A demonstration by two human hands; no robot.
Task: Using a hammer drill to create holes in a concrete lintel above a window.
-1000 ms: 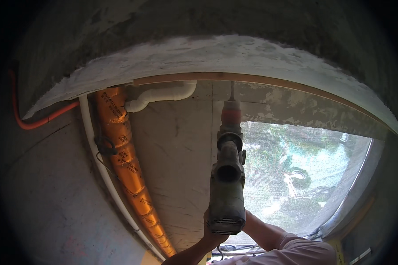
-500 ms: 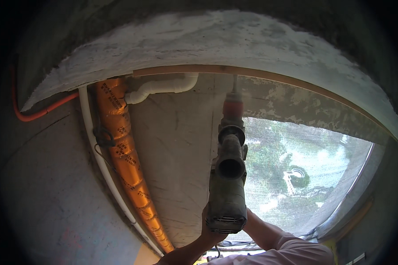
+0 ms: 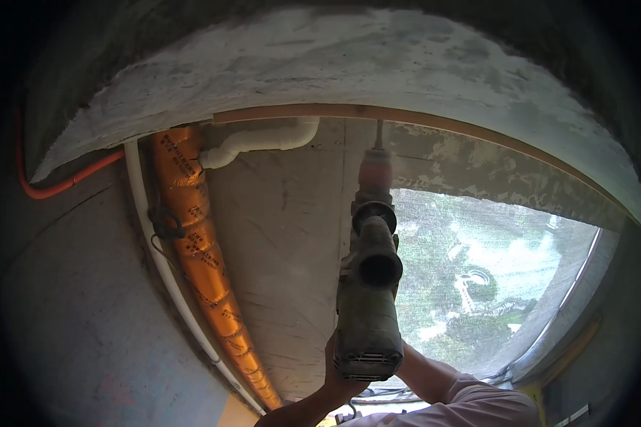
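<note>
A dusty dark rotary hammer drill (image 3: pixel 367 317) with a red collar points away from me, its long bit (image 3: pixel 379 135) reaching up to the thin wooden strip along the edge of the pale concrete surface overhead. My left hand (image 3: pixel 340 378) is closed around the drill's lower rear, partly hidden by the body. From the right, my right hand (image 3: pixel 404 361) comes in behind the drill and holds it too, with its fingers hidden. Where the bit ends, the strip hides the contact.
An orange foil-wrapped pipe (image 3: pixel 210 260) and a white pipe (image 3: pixel 165 267) run down the left. A white bent drain pipe (image 3: pixel 260 139) crosses near the top. Red conduit (image 3: pixel 78 176) bends at far left. A mesh-covered window opening (image 3: pixel 477 277) lies right of the drill.
The drill's rear end has shifted slightly right and down, with both my hands still on it. The dust haze around the bit looks thinner now.
</note>
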